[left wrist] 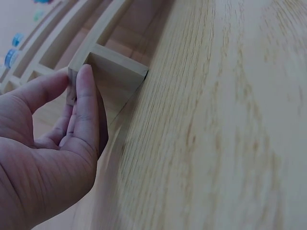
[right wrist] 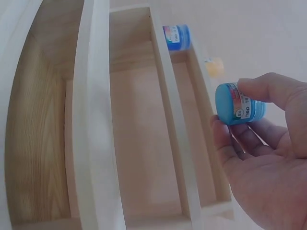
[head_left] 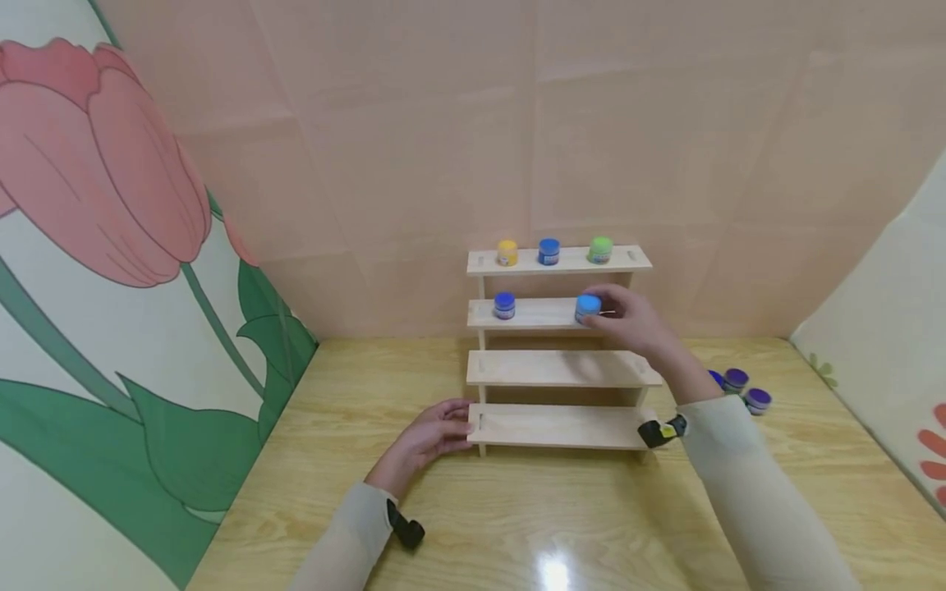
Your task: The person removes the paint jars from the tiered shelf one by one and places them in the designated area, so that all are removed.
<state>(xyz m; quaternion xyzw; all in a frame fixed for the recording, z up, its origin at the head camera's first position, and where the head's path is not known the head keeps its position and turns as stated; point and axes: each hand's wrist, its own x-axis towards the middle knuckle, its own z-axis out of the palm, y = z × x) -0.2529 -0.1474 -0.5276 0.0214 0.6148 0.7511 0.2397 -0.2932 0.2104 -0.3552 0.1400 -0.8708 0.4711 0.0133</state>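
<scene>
A wooden four-step display rack stands on the table. My right hand pinches a light blue paint jar between thumb and fingers, over the right part of the second step from the top. To its left on that step sits a dark blue paint jar. At the rack's lower left corner, my left hand grips the end of the bottom step, thumb on one side and fingers on the other. Yellow, blue and green paint jars stand on the top step.
Several dark blue and purple jars stand on the wood-grain table right of the rack, partly behind my right forearm. A pinkish sheet hangs behind the rack. A panel with a painted tulip borders the left side.
</scene>
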